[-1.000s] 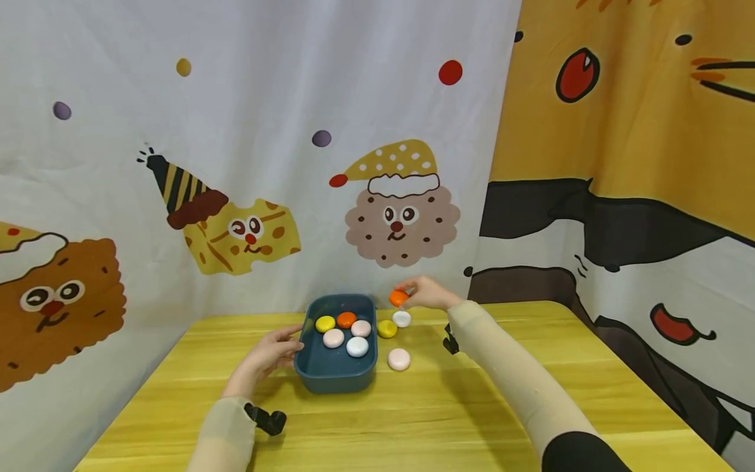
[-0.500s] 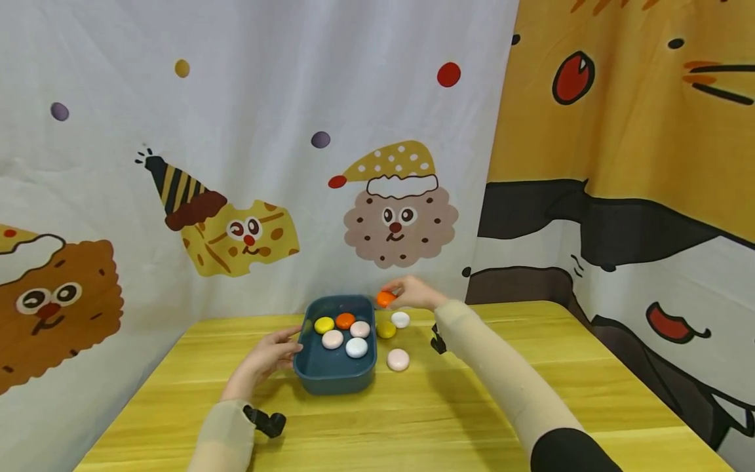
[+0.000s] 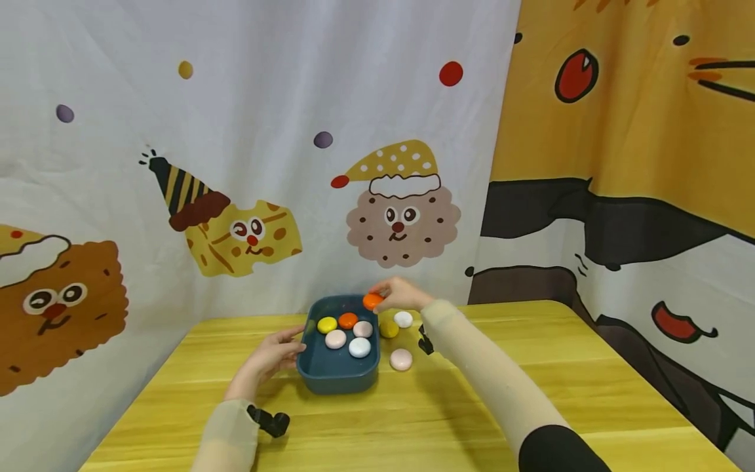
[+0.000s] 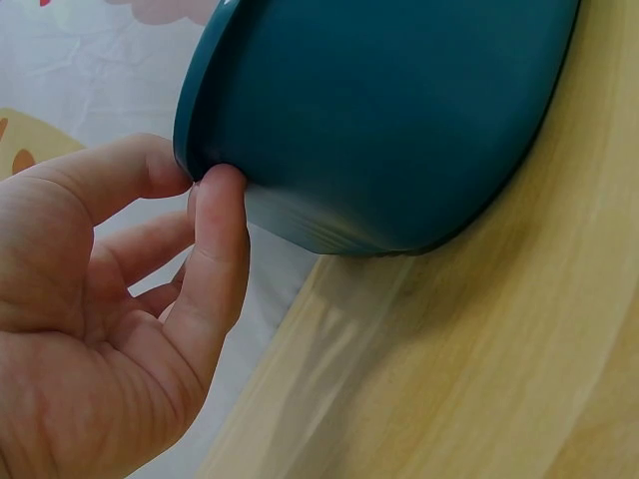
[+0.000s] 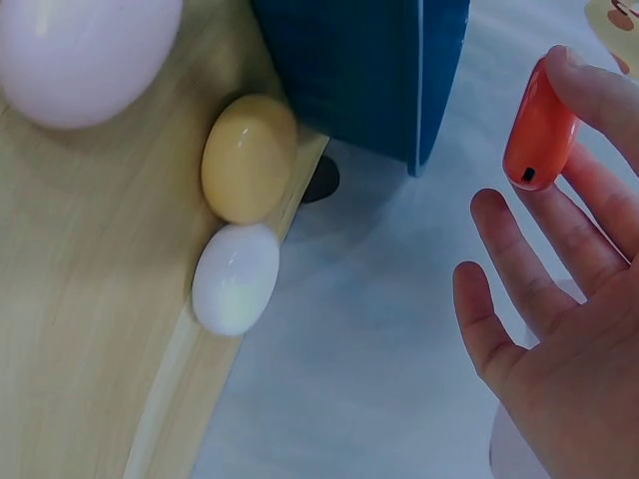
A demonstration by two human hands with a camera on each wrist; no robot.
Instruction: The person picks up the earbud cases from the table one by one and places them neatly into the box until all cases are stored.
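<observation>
A dark blue plastic box stands on the table with several glossy rounded discs in it. My left hand holds its left side; in the left wrist view the fingertips meet at the rim. My right hand pinches an orange disc between thumb and fingers, above the box's far right corner. The disc has a small black mark on its edge. Inside lie a yellow disc, another orange disc, two pale pink discs and a white disc.
Right of the box, a yellow disc, a white disc and a pale pink disc lie on the wooden table. A printed curtain hangs directly behind the table's back edge.
My right hand has moved left with the orange disc, from above the white disc on the table to the box's far right corner. My left hand and the box have stayed put.
</observation>
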